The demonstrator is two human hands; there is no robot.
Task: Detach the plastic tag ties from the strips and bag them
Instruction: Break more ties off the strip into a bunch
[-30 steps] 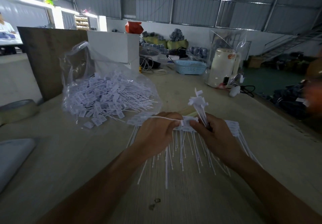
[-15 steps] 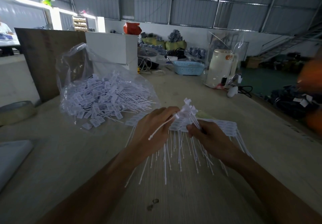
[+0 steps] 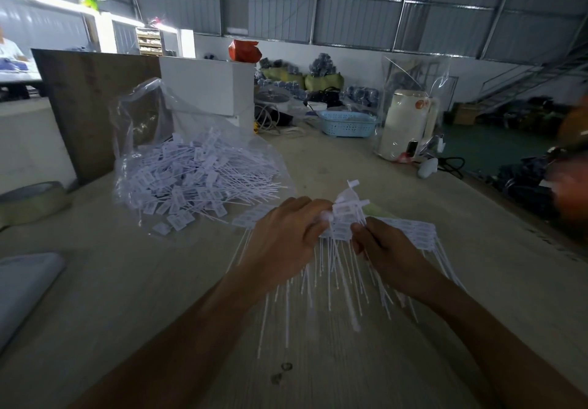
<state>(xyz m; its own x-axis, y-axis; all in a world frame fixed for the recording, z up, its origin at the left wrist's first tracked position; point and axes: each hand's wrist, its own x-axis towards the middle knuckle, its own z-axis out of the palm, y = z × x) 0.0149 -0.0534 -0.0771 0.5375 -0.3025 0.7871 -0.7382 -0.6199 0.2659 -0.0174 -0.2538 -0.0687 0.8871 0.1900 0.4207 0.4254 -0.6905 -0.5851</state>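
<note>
The left hand has its fingers curled in tight, the fingertips pinching the head end of the strip of tag ties just left of the raised bunch; the back of the hand faces up and the forearm runs down to the lower left. The right hand is closed as well, thumb and fingers pinching a small bunch of tag ties by their stems, so that the flat heads stand up above the knuckles. Its wrist bends slightly inward and the forearm leads off to the lower right. The two hands are close together, nearly touching at the fingertips. The strip lies on the wooden table under both hands, its row of heads running right and its thin tails fanning toward the viewer. To the left and farther back sits a clear plastic bag, mouth open upward, with a heap of loose ties in it. A roll of tape rests at the table's left edge, and a blue basket and a white kettle stand at the far end
</note>
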